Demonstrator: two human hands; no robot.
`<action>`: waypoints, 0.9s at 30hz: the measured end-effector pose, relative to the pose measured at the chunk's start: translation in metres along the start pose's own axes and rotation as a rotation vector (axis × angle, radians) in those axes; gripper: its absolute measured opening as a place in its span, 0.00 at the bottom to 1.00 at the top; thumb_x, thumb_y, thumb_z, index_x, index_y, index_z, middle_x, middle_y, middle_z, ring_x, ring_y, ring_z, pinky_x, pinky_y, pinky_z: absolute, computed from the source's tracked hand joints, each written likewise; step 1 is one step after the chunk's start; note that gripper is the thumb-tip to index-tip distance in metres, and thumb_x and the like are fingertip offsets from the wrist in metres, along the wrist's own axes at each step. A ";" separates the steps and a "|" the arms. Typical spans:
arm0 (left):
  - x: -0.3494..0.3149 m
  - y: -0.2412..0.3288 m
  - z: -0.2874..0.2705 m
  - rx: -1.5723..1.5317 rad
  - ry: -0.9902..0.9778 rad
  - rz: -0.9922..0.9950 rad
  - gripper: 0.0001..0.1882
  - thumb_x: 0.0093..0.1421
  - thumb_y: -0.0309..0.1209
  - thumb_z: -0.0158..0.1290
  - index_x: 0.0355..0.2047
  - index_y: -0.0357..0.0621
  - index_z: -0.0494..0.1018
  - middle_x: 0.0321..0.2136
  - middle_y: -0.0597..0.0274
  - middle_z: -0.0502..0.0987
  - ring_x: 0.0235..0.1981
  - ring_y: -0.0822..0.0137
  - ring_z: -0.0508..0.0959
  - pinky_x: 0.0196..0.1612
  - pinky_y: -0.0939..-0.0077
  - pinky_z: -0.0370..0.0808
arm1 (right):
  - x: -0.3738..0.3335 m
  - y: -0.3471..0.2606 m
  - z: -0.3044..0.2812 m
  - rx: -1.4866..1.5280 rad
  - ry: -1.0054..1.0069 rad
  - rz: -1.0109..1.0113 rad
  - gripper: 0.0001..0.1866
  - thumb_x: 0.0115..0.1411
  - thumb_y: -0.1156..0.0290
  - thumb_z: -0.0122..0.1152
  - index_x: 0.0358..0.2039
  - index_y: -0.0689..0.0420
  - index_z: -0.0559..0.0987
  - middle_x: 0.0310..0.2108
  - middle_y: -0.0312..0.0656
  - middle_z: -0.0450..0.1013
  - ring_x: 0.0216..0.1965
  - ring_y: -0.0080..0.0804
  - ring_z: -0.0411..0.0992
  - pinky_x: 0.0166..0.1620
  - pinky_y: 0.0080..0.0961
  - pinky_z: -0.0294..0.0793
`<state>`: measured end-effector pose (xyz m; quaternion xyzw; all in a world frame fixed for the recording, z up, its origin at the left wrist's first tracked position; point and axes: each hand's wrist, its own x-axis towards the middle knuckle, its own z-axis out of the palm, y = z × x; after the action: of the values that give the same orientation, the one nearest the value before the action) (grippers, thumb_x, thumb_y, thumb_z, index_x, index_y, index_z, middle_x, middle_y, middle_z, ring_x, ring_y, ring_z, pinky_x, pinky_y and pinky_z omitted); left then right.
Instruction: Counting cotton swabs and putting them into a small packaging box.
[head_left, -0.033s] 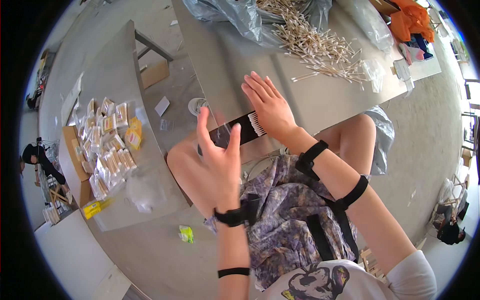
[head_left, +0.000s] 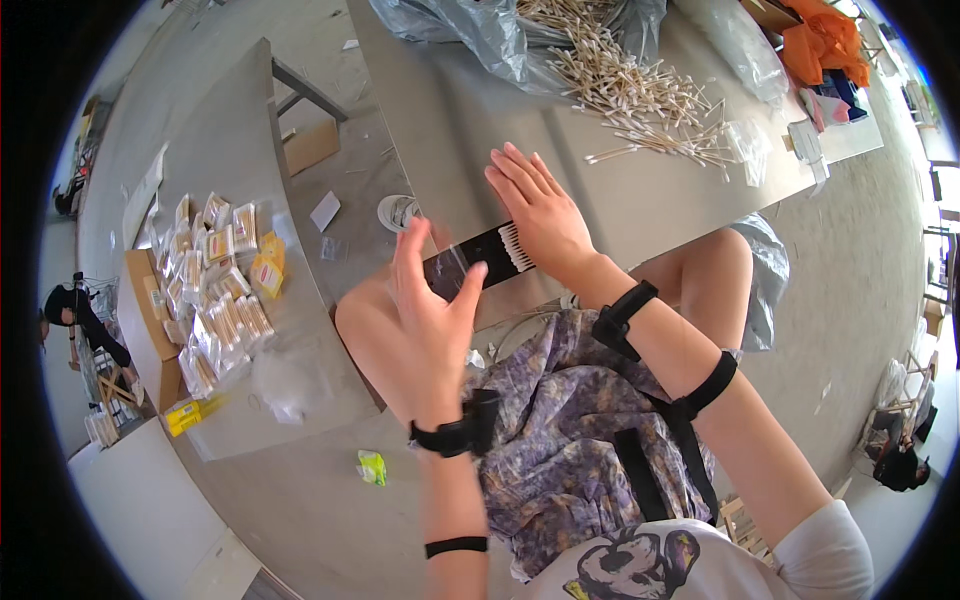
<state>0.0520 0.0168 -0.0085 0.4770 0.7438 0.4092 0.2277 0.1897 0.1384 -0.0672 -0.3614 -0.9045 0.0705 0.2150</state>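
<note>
A row of cotton swabs [head_left: 515,248] lies on a black strip [head_left: 488,256] at the table's near edge, white tips toward the left. My right hand [head_left: 550,222] is laid flat over the swabs' other ends, its fingers stretched out, hiding most of them. At the strip's left end, my left hand [head_left: 432,310] is slightly blurred, thumb and fingers apart. Clear plastic film [head_left: 440,240] shows by its fingers; whether they touch it I cannot tell. A big loose heap of cotton swabs [head_left: 630,90] lies farther off on the table.
Grey plastic bags [head_left: 470,40] surround the heap's far side. On the left table [head_left: 235,130], several packed swab bags [head_left: 215,290] lie beside a cardboard box [head_left: 150,320]. Orange cloth [head_left: 825,45] is at the far right. A green wrapper [head_left: 372,468] lies on the floor.
My left hand has shifted slightly left, uncovering more of the black strip. My right hand has hardly moved.
</note>
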 end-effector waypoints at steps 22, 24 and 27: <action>0.019 -0.048 -0.022 0.159 -0.226 0.260 0.33 0.38 0.32 0.74 0.45 0.42 0.71 0.45 0.58 0.70 0.52 0.51 0.67 0.54 0.57 0.70 | 0.016 -0.037 0.012 0.081 -0.089 -0.033 0.26 0.59 0.78 0.50 0.61 0.63 0.67 0.67 0.46 0.59 0.72 0.40 0.50 0.74 0.39 0.50; 0.019 -0.051 -0.024 0.164 -0.200 0.314 0.33 0.38 0.32 0.74 0.44 0.42 0.72 0.45 0.58 0.69 0.51 0.51 0.67 0.55 0.58 0.70 | 0.017 -0.039 0.012 0.092 -0.097 -0.029 0.26 0.59 0.78 0.50 0.61 0.63 0.67 0.67 0.45 0.59 0.72 0.39 0.50 0.74 0.39 0.50; 0.020 -0.052 -0.023 0.154 -0.233 0.333 0.33 0.37 0.33 0.74 0.44 0.42 0.72 0.45 0.58 0.69 0.52 0.50 0.67 0.55 0.57 0.70 | 0.017 -0.042 0.013 0.104 -0.101 -0.028 0.26 0.60 0.78 0.51 0.61 0.62 0.67 0.67 0.45 0.59 0.72 0.40 0.50 0.74 0.39 0.50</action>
<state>-0.0012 0.0150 -0.0370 0.6533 0.6525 0.3250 0.2044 0.1476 0.1199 -0.0611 -0.3332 -0.9142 0.1327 0.1887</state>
